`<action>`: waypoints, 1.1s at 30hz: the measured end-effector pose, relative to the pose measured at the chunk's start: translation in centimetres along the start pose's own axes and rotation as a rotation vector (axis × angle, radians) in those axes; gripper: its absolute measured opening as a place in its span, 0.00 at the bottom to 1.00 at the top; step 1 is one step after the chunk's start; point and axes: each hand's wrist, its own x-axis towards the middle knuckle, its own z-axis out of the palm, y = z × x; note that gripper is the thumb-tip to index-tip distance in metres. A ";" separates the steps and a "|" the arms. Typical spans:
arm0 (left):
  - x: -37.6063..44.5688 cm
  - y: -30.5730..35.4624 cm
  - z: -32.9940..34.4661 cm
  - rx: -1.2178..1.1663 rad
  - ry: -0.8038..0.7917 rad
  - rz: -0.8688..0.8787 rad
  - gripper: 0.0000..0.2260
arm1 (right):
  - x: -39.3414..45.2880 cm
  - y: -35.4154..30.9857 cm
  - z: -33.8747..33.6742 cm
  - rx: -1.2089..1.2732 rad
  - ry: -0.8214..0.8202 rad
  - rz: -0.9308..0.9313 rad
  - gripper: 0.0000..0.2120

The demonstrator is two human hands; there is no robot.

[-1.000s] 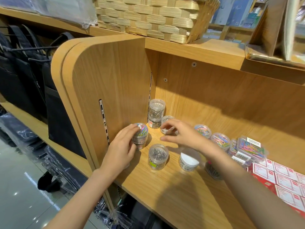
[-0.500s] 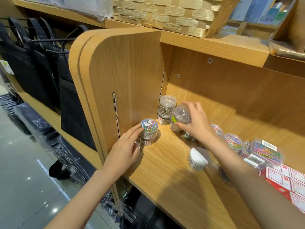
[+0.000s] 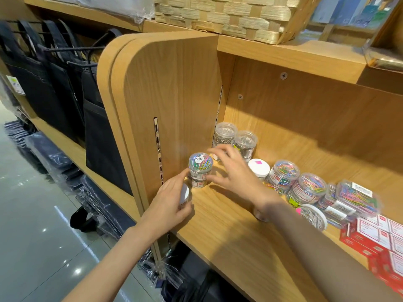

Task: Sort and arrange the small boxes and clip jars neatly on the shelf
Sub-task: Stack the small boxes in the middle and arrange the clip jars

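A clear jar of coloured clips [image 3: 200, 164] is stacked on another jar by the left side panel. My left hand [image 3: 169, 202] touches this stack with its fingertips and holds a small white-lidded jar [image 3: 184, 194] in its palm. My right hand [image 3: 233, 171] hovers just right of the stack, fingers spread and holding nothing. Two stacks of silver-clip jars [image 3: 245, 141] stand in the back corner. A white-lidded jar [image 3: 258, 167], coloured-clip jars [image 3: 283, 173] and clear flat boxes [image 3: 357, 198] run rightwards. Red small boxes [image 3: 381, 234] lie at the far right.
The wooden shelf board [image 3: 229, 240] has bare room at the front. The side panel [image 3: 174, 94] closes the left. A wicker basket [image 3: 229, 16] sits on the shelf above. Black bags [image 3: 54, 83] hang to the left, over a glossy floor.
My right hand has let go of the silver-clip jar, which now stands on a back-corner stack, and has come forward to the coloured-clip stack. My left hand stayed at that stack.
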 end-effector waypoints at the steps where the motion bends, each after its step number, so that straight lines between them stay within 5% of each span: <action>1: 0.0 -0.1 0.0 0.006 -0.007 -0.006 0.35 | 0.3 -0.2 0.9 -0.007 -0.033 -0.019 0.28; 10: -0.1 -0.5 0.2 0.043 -0.024 -0.007 0.37 | 1.2 -0.6 4.3 0.272 -0.011 0.159 0.31; 21: 3.8 1.7 3.6 -0.034 -0.062 0.140 0.33 | -6.3 1.8 -1.9 0.061 0.029 0.312 0.31; 28: 5.3 3.0 5.5 -0.042 0.016 0.151 0.31 | -7.6 1.6 -6.8 0.137 0.565 0.410 0.29; 33: 5.1 3.3 5.8 -0.034 -0.026 0.071 0.30 | -6.6 3.7 -9.7 -0.031 0.492 0.464 0.30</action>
